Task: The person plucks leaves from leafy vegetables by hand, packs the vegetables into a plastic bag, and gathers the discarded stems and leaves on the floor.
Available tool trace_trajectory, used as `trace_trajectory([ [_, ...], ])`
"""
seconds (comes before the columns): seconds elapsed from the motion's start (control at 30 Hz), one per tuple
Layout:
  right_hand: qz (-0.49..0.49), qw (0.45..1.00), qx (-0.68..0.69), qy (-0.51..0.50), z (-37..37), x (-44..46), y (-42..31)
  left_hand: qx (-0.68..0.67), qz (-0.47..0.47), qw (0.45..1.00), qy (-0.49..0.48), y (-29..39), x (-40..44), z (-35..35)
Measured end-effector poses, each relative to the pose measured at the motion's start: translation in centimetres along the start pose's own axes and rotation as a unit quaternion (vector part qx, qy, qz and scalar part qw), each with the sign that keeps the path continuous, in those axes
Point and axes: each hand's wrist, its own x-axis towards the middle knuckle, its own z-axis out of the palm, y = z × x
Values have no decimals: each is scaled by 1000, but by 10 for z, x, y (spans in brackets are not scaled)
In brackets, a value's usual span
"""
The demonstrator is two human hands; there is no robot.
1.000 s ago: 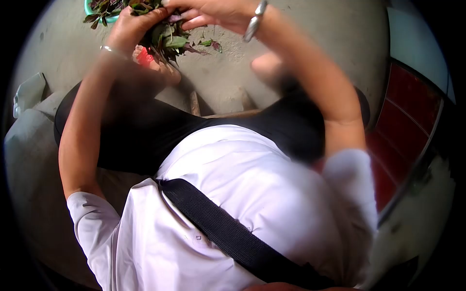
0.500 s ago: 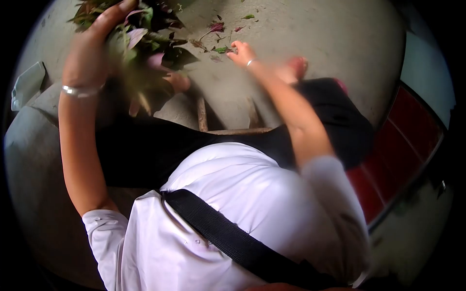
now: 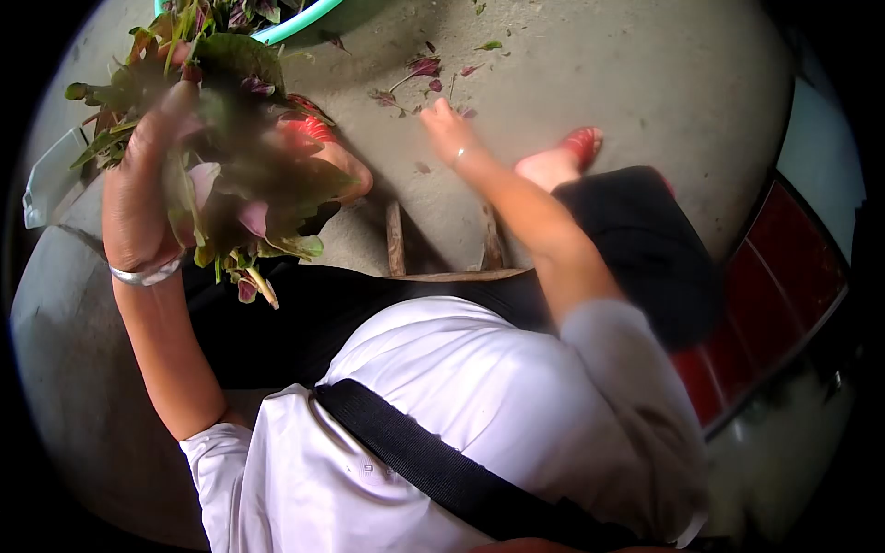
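Observation:
My left hand (image 3: pixel 147 180), a silver bangle at its wrist, is closed around a bunch of red-and-green leafy greens (image 3: pixel 263 184). Leaves spread to both sides of the fingers, and a pale cut stem end hangs low. Part of the bunch is blurred. My right hand (image 3: pixel 447 134) is low over the floor beside a few loose purple and green leaves (image 3: pixel 424 69). Its fingers are bent together; whatever is between them is too small to make out.
A turquoise-rimmed basin (image 3: pixel 300 23) with more greens stands at the top left. My feet in red sandals (image 3: pixel 581 147) rest on the concrete floor (image 3: pixel 664 92). A wooden stool (image 3: pixel 396 241) shows between my legs. Dark red panels (image 3: pixel 765 286) are at right, a pale plastic object (image 3: pixel 53 175) at left.
The bunch in my left hand has come down, nearer my body. My right hand's fingers have drawn together by the loose leaves. The basin has come into view at the top.

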Motion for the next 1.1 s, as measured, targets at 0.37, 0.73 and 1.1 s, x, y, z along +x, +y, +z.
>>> trace_trajectory([
  [0.37, 86, 995, -8, 53, -51, 78, 5, -41, -9, 999, 34, 7, -4, 2],
  [0.73, 31, 993, 86, 70, -13, 43, -45, -83, -17, 995, 54, 12, -3, 10],
  [1.1, 58, 988, 101, 100, -6, 35, -30, -202, -60, 975, 65, 9, -9, 12],
])
